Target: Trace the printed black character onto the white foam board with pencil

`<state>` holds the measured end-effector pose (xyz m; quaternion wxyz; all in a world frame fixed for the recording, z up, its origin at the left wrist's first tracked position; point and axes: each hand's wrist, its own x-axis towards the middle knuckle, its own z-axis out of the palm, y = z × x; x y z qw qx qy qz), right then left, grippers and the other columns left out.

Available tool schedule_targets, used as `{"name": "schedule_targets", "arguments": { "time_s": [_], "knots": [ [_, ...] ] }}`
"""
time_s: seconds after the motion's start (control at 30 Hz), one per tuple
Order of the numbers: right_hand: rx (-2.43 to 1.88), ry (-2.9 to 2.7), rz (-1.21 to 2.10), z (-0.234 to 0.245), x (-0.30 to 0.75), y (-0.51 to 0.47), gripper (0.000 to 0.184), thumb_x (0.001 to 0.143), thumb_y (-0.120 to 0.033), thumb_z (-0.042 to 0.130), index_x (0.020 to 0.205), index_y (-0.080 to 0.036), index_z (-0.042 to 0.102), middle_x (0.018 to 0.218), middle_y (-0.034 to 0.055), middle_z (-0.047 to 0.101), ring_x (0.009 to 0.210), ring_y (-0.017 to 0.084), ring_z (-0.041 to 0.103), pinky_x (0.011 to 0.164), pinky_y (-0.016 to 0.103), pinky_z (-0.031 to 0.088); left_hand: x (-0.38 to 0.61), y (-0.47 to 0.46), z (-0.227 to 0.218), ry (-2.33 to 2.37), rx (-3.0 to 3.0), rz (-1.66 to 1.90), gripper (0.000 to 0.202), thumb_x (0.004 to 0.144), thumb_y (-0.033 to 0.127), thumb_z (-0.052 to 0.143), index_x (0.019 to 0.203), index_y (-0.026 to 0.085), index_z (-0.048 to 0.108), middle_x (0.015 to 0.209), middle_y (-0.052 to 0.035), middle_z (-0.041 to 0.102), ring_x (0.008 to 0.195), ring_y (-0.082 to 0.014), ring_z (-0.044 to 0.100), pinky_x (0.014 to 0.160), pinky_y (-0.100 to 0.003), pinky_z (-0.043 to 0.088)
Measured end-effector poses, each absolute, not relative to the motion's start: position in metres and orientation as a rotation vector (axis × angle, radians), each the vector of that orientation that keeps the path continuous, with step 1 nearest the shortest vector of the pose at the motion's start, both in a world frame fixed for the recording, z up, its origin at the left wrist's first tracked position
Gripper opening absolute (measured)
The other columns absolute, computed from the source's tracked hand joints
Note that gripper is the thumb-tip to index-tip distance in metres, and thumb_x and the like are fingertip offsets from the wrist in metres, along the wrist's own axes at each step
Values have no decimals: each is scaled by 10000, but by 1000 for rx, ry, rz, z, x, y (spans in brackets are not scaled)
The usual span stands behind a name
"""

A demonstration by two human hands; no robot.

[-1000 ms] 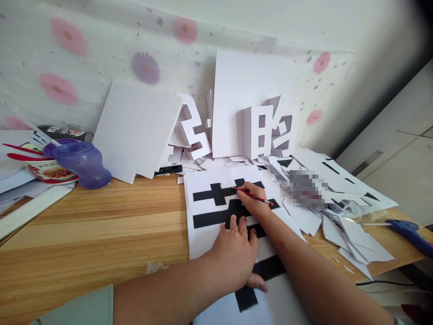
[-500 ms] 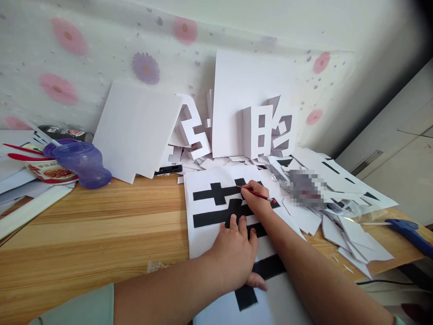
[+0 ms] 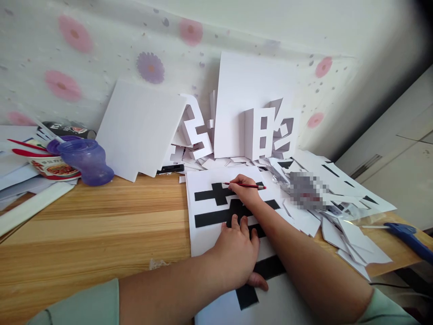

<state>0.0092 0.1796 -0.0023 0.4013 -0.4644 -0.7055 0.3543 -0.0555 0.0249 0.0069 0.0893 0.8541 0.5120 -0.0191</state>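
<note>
While held, red pencil [image 3: 244,185] lies nearly level.

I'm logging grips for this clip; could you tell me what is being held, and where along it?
The right hand pinches a red pencil around mid-shaft. The left hand only presses the printed sheet.

purple cup [image 3: 87,161], instant noodle bowl [image 3: 54,167], blue glue gun [image 3: 407,234], white cutouts [image 3: 262,131]
</note>
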Motion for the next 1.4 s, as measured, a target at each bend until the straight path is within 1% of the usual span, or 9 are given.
{"name": "schedule_targets", "arguments": {
  "time_s": [0.17, 0.37, 0.63, 0.73, 0.87, 0.97, 1.1, 1.2, 1.4],
  "knots": [
    [-1182, -1796, 844, -11, 6, 179, 79, 667, -256, 562, 653, -200, 615, 674, -8, 635, 665, 154, 546, 622, 268, 419, -55, 25, 5, 1516, 2539, -62, 1170, 563, 832, 541, 1418, 64, 319, 1453, -326, 208, 1304, -531, 239, 936, -654, 369],
    [-1187, -1838, 827, -10, 6, 179, 87, 659, -248, 556, 656, -204, 631, 647, -9, 629, 648, 159, 534, 599, 272, 391, -55, 26, 3, 1536, 2550, -57, 1178, 558, 837, 538, 1412, 55, 326, 1451, -326, 214, 1297, -531, 259, 929, -648, 382],
    [-1095, -1833, 898, -12, 10, 179, 94, 623, -214, 515, 532, -193, 523, 537, -25, 542, 566, 129, 462, 548, 259, 346, -54, 25, 7, 1522, 2520, -91, 1173, 555, 820, 569, 1414, 59, 322, 1453, -322, 211, 1308, -519, 245, 945, -636, 376],
    [-1069, -1800, 929, -12, 10, 178, 105, 615, -209, 513, 511, -192, 508, 513, -31, 519, 553, 123, 443, 542, 258, 333, -55, 25, 8, 1523, 2521, -80, 1167, 558, 821, 565, 1411, 60, 328, 1454, -322, 209, 1307, -523, 241, 948, -640, 369],
    [-1048, -1712, 990, -10, 10, 176, 83, 600, -204, 538, 519, -189, 532, 521, -20, 554, 564, 132, 476, 553, 261, 355, -55, 24, 8, 1516, 2525, -94, 1164, 566, 823, 554, 1419, 67, 317, 1460, -318, 199, 1308, -524, 237, 950, -641, 366],
    [-1027, -1590, 1027, -8, 14, 175, 111, 616, -232, 535, 515, -193, 508, 523, -10, 574, 551, 131, 494, 562, 262, 386, -55, 25, 8, 1513, 2519, -110, 1159, 578, 827, 534, 1425, 70, 305, 1463, -319, 182, 1315, -524, 216, 954, -648, 356],
    [-1028, -1489, 1103, -8, 19, 174, 133, 594, -233, 521, 481, -202, 457, 416, -28, 490, 440, 122, 455, 471, 253, 357, -55, 26, 9, 1505, 2508, -125, 1161, 584, 828, 526, 1432, 71, 288, 1464, -323, 163, 1318, -530, 199, 951, -656, 351],
    [-1031, -1493, 1156, -7, 20, 173, 124, 567, -214, 530, 463, -198, 465, 398, -25, 487, 416, 122, 449, 451, 251, 350, -55, 25, 11, 1498, 2506, -136, 1154, 591, 818, 536, 1435, 73, 282, 1466, -323, 157, 1320, -529, 193, 954, -658, 345],
    [-1031, -1543, 1172, -9, 19, 174, 123, 568, -196, 546, 455, -193, 497, 412, -16, 508, 451, 128, 457, 465, 253, 350, -55, 26, 15, 1499, 2487, -165, 1161, 587, 816, 536, 1445, 85, 258, 1474, -316, 143, 1331, -519, 179, 967, -653, 334]
  ]
}}
